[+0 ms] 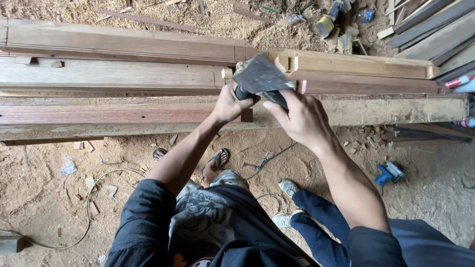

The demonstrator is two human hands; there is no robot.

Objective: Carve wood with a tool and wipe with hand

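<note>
Steel-grey blade (260, 75) gripped by both hands over rough timber beams (123, 79).

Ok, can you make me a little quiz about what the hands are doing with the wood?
1. True or false: both hands hold the dark tool.
2. What covers the floor? A) water B) sawdust C) grass
3. What colour is the power tool lying on the ground at the right?

Key: 1 true: left hand and right hand grip it over the wooden beams. 2 B. 3 blue.
</note>
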